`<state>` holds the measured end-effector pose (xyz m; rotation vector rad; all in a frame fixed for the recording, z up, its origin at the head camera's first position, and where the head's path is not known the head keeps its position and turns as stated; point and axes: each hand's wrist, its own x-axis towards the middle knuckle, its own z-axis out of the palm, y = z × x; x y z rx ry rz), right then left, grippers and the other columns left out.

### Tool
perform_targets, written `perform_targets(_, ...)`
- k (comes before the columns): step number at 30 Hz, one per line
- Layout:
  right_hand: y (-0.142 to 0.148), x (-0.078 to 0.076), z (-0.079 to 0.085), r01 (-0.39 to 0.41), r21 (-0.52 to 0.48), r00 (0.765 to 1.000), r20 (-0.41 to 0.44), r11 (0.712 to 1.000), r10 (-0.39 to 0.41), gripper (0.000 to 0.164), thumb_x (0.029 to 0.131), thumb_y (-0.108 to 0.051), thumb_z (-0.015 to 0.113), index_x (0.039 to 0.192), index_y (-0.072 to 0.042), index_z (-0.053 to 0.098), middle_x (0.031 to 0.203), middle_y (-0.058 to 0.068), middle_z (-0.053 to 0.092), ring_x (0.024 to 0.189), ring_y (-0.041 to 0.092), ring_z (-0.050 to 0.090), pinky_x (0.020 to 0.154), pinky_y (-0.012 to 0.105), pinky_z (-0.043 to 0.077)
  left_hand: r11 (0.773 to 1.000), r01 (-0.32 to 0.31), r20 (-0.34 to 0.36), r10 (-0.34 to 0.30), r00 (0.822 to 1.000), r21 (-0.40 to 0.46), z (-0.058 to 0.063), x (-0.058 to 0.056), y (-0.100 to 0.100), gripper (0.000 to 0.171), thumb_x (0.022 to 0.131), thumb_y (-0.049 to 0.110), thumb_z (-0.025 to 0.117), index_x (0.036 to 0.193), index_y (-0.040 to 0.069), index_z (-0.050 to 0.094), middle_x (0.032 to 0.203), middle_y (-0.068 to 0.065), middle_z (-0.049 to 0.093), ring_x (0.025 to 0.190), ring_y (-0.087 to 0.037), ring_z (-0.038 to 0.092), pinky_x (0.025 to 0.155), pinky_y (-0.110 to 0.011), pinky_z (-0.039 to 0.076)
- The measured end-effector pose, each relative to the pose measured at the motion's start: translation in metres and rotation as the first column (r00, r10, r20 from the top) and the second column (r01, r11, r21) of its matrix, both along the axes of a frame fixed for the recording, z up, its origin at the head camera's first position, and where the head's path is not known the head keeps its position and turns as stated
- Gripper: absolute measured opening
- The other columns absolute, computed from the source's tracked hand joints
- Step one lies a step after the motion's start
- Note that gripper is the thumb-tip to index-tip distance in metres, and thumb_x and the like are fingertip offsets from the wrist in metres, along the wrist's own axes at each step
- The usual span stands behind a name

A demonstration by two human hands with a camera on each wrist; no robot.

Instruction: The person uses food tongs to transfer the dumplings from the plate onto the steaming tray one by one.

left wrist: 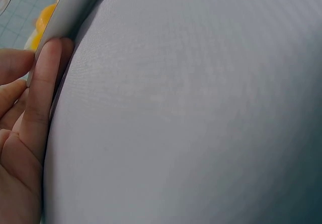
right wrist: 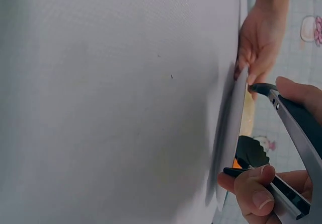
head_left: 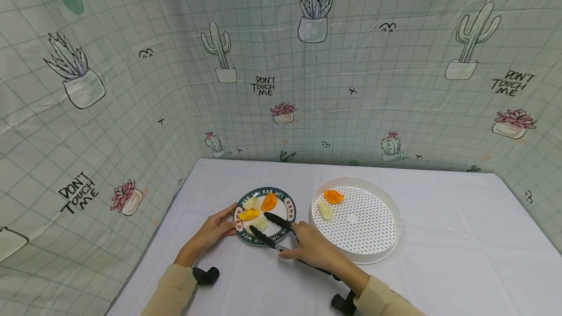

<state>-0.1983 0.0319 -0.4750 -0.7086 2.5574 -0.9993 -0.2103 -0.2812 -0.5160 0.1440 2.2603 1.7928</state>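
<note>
The left hand [head_left: 217,226] pinches the plate [head_left: 291,207] beside it and the right hand [head_left: 313,247] grips tongs [head_left: 277,220], tips parted near a pale piece [head_left: 260,222] ahead on that plate; off-centre closure, I judge, could skid the piece away.

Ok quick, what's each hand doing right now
Left hand: holding the plate by its edge.
Right hand: holding the tongs, which are spread open.

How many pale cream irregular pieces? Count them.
3: one piece far left and another by the black-tipped tongs, on the green-rimmed white plate; a third on the round white perforated tray.
</note>
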Motion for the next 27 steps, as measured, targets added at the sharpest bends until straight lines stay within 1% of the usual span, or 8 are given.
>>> perform_targets(2, -0.002, 0.000, 0.000, 0.006, 0.005, 1.000, 0.004, 1.000, -0.006, 0.087, 0.078, -0.044, 0.083, 0.137, 0.012, 0.051, 0.115, 0.021, 0.062, 0.092, 0.024, 0.055, 0.079, 0.041, 0.055, 1.000, 0.003, -0.005, -0.003, 1.000, -0.002, 0.001, 0.000, 0.000, 0.063, 0.101, 0.002, 0.053, 0.156, -0.002, 0.022, 0.160, -0.029, 0.015, 0.094, -0.007, 0.064, 0.085, -0.022, 0.056)
perform_targets(4, -0.004, 0.000, 0.000, 0.010, 0.005, 1.000, 0.006, 1.000, -0.010, 0.087, 0.078, -0.043, 0.083, 0.136, 0.013, 0.051, 0.125, 0.026, 0.059, 0.102, 0.028, 0.058, 0.089, 0.046, 0.054, 1.000, 0.013, -0.010, -0.013, 1.000, 0.001, 0.001, 0.001, -0.001, 0.063, 0.101, 0.003, 0.052, 0.156, -0.002, 0.021, 0.160, -0.029, 0.014, 0.096, -0.007, 0.063, 0.086, -0.022, 0.056)
perform_targets(7, -0.008, 0.001, 0.001, 0.012, -0.006, 1.000, 0.015, 1.000, -0.012, 0.085, 0.078, -0.040, 0.084, 0.135, 0.015, 0.051, 0.130, 0.030, 0.056, 0.109, 0.033, 0.058, 0.095, 0.049, 0.052, 1.000, 0.016, -0.010, -0.016, 1.000, 0.002, 0.001, 0.001, -0.001, 0.063, 0.101, 0.002, 0.052, 0.156, -0.003, 0.021, 0.160, -0.029, 0.014, 0.095, -0.006, 0.063, 0.085, -0.022, 0.056)
perform_targets(12, -0.011, 0.002, 0.002, 0.008, -0.032, 1.000, 0.023, 0.999, -0.007, 0.083, 0.079, -0.035, 0.085, 0.133, 0.017, 0.051, 0.126, 0.029, 0.058, 0.103, 0.029, 0.056, 0.093, 0.048, 0.053, 1.000, 0.016, -0.019, -0.016, 1.000, -0.012, 0.001, 0.001, -0.002, 0.063, 0.101, 0.002, 0.052, 0.156, -0.002, 0.022, 0.160, -0.030, 0.014, 0.096, -0.008, 0.064, 0.085, -0.022, 0.056)
perform_targets(19, -0.013, 0.001, 0.000, -0.004, -0.039, 0.999, 0.034, 0.999, 0.005, 0.080, 0.080, -0.034, 0.084, 0.132, 0.018, 0.051, 0.119, 0.026, 0.061, 0.092, 0.025, 0.052, 0.079, 0.041, 0.052, 1.000, 0.028, -0.018, -0.028, 0.999, 0.003, 0.001, 0.001, -0.003, 0.063, 0.101, 0.001, 0.051, 0.156, -0.003, 0.021, 0.160, -0.030, 0.014, 0.096, -0.005, 0.063, 0.085, -0.022, 0.056)
perform_targets(23, -0.013, 0.001, -0.001, -0.006, -0.041, 0.999, 0.044, 0.999, 0.008, 0.080, 0.081, -0.034, 0.083, 0.133, 0.018, 0.051, 0.122, 0.027, 0.061, 0.093, 0.024, 0.052, 0.079, 0.040, 0.052, 1.000, 0.028, -0.015, -0.027, 1.000, 0.013, 0.001, 0.001, -0.003, 0.063, 0.101, 0.000, 0.051, 0.156, -0.003, 0.021, 0.160, -0.030, 0.014, 0.095, -0.004, 0.063, 0.085, -0.022, 0.056)
perform_targets(25, -0.013, 0.001, -0.001, -0.011, -0.044, 0.999, 0.042, 0.999, 0.012, 0.079, 0.081, -0.033, 0.083, 0.132, 0.018, 0.051, 0.120, 0.026, 0.061, 0.091, 0.023, 0.052, 0.078, 0.039, 0.051, 1.000, 0.025, -0.015, -0.024, 1.000, 0.014, 0.001, 0.001, -0.003, 0.063, 0.101, 0.001, 0.052, 0.155, -0.003, 0.021, 0.160, -0.030, 0.014, 0.094, -0.004, 0.063, 0.084, -0.022, 0.056)
perform_targets(27, -0.013, 0.000, -0.001, -0.020, -0.048, 0.999, 0.032, 0.999, 0.022, 0.076, 0.082, -0.032, 0.082, 0.130, 0.018, 0.053, 0.113, 0.023, 0.064, 0.088, 0.022, 0.051, 0.073, 0.037, 0.050, 1.000, 0.018, -0.013, -0.018, 1.000, 0.013, 0.001, 0.001, -0.003, 0.063, 0.101, 0.002, 0.053, 0.155, -0.003, 0.021, 0.160, -0.029, 0.015, 0.091, -0.005, 0.063, 0.083, -0.021, 0.056)
